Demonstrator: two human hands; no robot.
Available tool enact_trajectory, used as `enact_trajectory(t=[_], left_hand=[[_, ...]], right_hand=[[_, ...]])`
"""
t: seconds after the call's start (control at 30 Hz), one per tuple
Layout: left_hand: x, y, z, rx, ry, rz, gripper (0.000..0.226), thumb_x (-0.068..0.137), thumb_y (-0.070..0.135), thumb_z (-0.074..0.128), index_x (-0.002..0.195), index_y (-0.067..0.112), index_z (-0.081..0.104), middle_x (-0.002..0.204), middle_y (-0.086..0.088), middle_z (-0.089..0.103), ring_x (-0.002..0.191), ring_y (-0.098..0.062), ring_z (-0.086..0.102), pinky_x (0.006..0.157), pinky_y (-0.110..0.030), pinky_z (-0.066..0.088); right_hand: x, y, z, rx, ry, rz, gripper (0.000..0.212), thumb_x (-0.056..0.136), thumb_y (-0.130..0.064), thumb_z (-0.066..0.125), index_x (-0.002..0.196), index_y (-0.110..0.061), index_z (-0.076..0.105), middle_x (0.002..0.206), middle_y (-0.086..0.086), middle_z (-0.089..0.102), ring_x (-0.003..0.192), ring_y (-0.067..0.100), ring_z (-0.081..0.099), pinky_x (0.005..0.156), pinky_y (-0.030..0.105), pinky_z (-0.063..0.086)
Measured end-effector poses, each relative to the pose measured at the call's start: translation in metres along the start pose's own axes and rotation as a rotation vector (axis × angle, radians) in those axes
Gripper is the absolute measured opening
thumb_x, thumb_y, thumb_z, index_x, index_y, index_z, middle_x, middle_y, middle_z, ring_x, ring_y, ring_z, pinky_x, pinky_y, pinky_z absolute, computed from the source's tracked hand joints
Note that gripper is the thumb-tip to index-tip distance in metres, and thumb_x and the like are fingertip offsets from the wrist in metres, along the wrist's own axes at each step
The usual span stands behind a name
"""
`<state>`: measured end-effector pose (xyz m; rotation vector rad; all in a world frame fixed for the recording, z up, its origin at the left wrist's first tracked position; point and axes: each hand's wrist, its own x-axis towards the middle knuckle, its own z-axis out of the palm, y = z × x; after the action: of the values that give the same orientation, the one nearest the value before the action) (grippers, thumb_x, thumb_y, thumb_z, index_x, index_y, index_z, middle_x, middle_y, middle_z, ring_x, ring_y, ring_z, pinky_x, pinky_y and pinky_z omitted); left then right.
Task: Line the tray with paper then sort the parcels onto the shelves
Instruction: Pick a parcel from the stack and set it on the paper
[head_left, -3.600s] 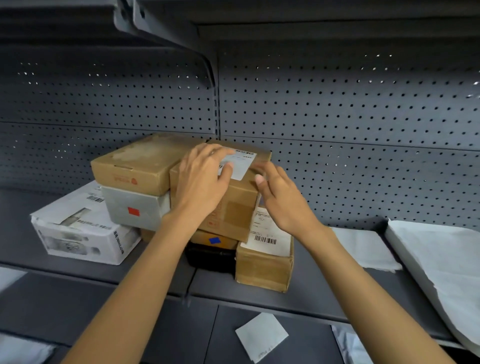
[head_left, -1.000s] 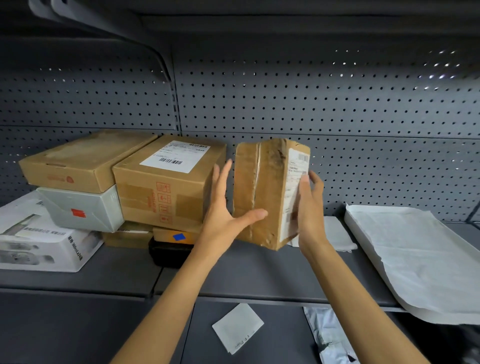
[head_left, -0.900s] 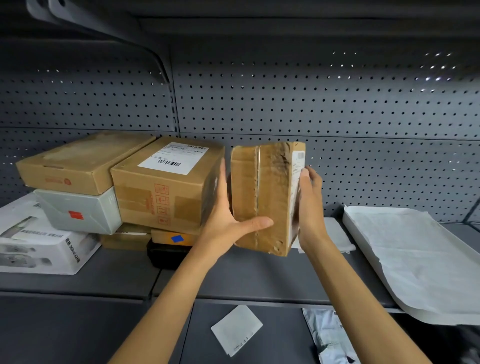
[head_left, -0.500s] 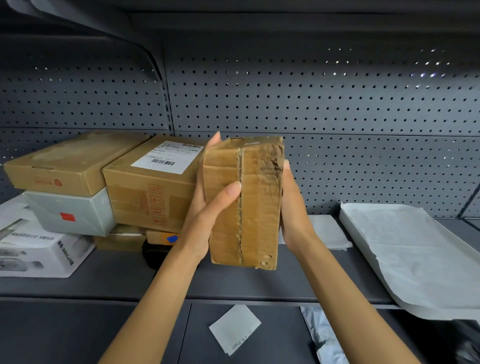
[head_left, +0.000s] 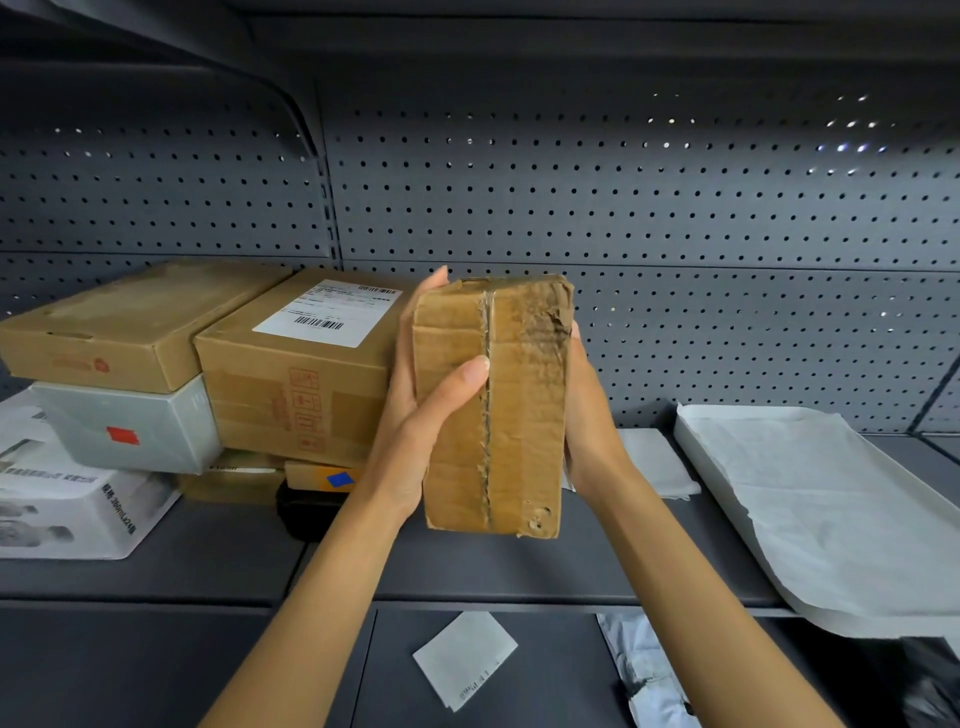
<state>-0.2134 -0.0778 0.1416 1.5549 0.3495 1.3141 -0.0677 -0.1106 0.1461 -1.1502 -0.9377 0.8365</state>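
Lower shelf (head_left: 156, 665), nearest: a white slip (head_left: 465, 657) lies flat near the middle, a grey poly mailer (head_left: 644, 670) to its right, partly cut off by the frame.

Both forearms reach up from the bottom edge. Worn brown parcel (head_left: 493, 405) held upright, clear above the upper shelf (head_left: 519, 566), taped seam facing the camera. Left hand (head_left: 415, 431) grips its left side, thumb curled across the front onto the seam, fingertips showing past the top left corner. Right hand (head_left: 589, 415) clasps the right side; its fingers are behind the box, so cannot tell how they lie.

On the upper shelf, left end: white printed box (head_left: 62, 499) at the front edge, then a stack behind it — grey box (head_left: 130, 426) under a flat brown box (head_left: 135, 322), labelled brown box (head_left: 301, 364) just beside the held parcel. Right end: paper-lined tray (head_left: 831, 509) overhanging the front edge, folded paper (head_left: 654, 462) near the pegboard back wall (head_left: 623, 197).
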Motion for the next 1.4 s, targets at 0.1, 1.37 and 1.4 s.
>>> enact_trajectory(t=[0.1, 1.37, 1.4], left_hand=[[0.002, -0.006, 0.009, 0.008, 0.008, -0.016, 0.073, 0.08, 0.037, 0.069, 0.147, 0.04, 0.041, 0.138, 0.01, 0.06, 0.133, -0.016, 0.054, 0.115, -0.054, 0.04], [0.039, -0.064, 0.295, -0.034, 0.158, -0.067, 0.048, 0.097, 0.039, 0.06, 0.141, 0.046, 0.043, 0.138, 0.003, 0.061, 0.123, -0.013, 0.063, 0.097, -0.033, 0.052], [0.04, -0.07, 0.304, -0.004, 0.17, -0.068, 0.042, 0.099, 0.039, 0.058, 0.139, 0.043, 0.044, 0.138, 0.002, 0.06, 0.121, -0.012, 0.063, 0.092, -0.03, 0.052]], right_hand=[[-0.003, 0.0, -0.01, -0.109, 0.091, -0.042, 0.039, 0.108, -0.052, 0.029, 0.115, -0.034, 0.063, 0.109, -0.012, 0.071, 0.101, 0.003, 0.068, 0.099, 0.033, 0.053], [-0.001, -0.052, -0.315, -0.386, 0.244, -0.326, 0.034, 0.103, -0.035, 0.047, 0.135, -0.036, 0.059, 0.131, -0.018, 0.053, 0.12, 0.011, 0.055, 0.109, 0.046, 0.045], [-0.003, -0.053, -0.328, -0.406, 0.255, -0.32, 0.032, 0.104, -0.029, 0.051, 0.134, -0.035, 0.06, 0.129, -0.02, 0.051, 0.117, 0.01, 0.055, 0.108, 0.044, 0.046]])
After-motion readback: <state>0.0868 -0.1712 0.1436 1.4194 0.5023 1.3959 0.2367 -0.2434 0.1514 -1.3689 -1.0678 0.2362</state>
